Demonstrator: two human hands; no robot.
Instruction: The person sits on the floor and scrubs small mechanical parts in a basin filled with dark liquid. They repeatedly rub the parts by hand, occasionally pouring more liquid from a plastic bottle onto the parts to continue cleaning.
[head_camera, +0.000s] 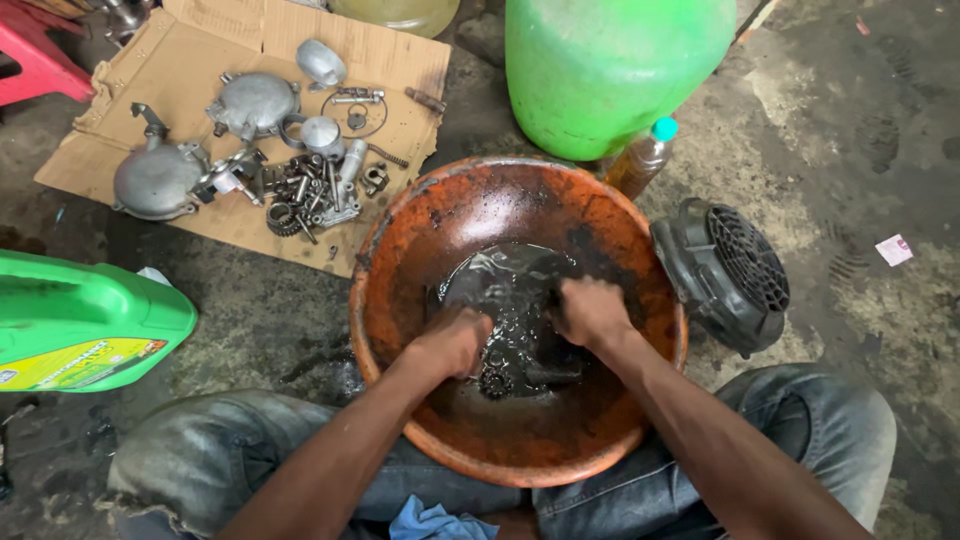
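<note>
Both hands are down in the dark oily liquid at the bottom of one orange basin (400, 250), which stands on the concrete floor (850, 120) between the person's knees. The left hand (452, 340) is curled into a fist over a greasy metal part (515, 330), and the right hand (590, 310) is clenched on the same dark lump from the other side; what exactly the fingers grip is hidden by the oil. One small toothed gear (495, 380) shows in the liquid just below the left hand.

By the look of it the washing is partway along: the part in the basin is black with grease, while many pieces lie on one sheet of cardboard (390, 60) toward the floor's far left corner. There I count two large round metal covers (155, 180), one smaller oval cap (320, 62), one piston (322, 135), and a heap of bolts and small gears (305, 195) too jumbled to count.

Around the basin stand one big green jug (610, 70), one small bottle with a blue cap (645, 155), one black fan cover (725, 270) just to the right, untouched, and one green oil can (85, 320) at the left edge.
</note>
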